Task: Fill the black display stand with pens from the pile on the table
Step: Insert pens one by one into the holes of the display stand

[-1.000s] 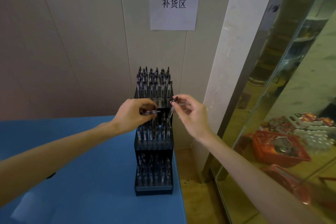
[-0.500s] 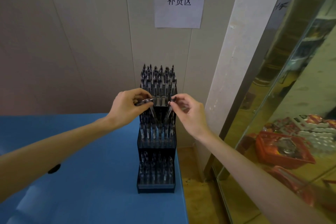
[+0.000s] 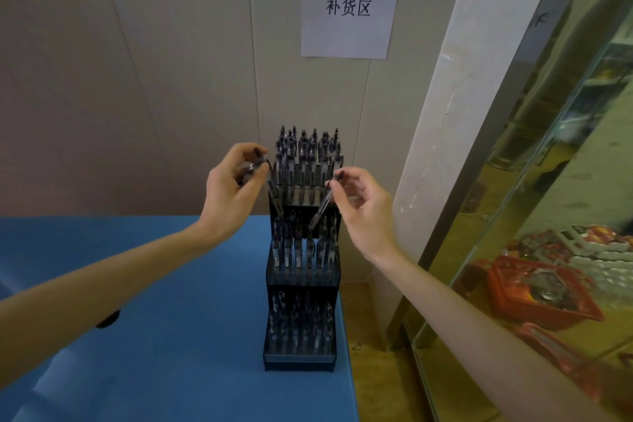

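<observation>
The black display stand [image 3: 299, 358] rises in stepped tiers at the right edge of the blue table [image 3: 164, 336]. Several dark pens stand upright in every tier. My left hand [image 3: 231, 193] is at the stand's upper left, pinching a pen [image 3: 272, 193] by its top; that pen slants down toward the second tier from the top. My right hand [image 3: 363, 205] is at the upper right, pinching another pen [image 3: 322, 207] that slants down and left, tip over the same tier. No pile of pens is in view.
A paper sign [image 3: 347, 19] hangs on the panelled wall behind the stand. A white pillar [image 3: 442, 147] and a glass partition [image 3: 548, 181] run close on the right. A small black object [image 3: 108, 319] lies on the table under my left forearm. The table ends just right of the stand.
Both hands have risen and moved apart to the stand's upper corners. The two pens now slant down toward the second tier instead of being held close together in front of it.
</observation>
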Demonstrator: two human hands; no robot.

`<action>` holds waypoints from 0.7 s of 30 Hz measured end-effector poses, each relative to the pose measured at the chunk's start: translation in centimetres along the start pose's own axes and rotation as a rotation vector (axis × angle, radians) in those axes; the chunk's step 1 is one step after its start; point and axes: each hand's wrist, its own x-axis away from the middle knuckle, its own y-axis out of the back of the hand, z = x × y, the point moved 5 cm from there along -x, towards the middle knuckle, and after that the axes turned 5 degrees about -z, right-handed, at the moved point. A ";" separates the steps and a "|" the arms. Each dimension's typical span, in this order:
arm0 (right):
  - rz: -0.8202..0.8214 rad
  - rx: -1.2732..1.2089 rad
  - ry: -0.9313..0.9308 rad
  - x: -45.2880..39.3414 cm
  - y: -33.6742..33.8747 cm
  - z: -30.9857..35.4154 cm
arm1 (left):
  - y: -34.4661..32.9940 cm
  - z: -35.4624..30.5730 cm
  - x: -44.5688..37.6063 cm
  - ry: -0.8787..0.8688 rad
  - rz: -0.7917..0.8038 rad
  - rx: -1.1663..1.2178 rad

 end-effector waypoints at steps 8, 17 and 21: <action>-0.087 -0.042 0.010 -0.2 0.2 0.7 | 0.3 0.5 0.7 0.022 0.024 -0.012; -0.074 0.037 0.043 -0.2 -0.6 1.3 | 0.9 0.9 1.2 0.024 0.033 -0.067; -0.091 0.131 0.058 -1.0 -0.3 1.0 | 1.1 1.3 1.9 0.034 0.063 -0.092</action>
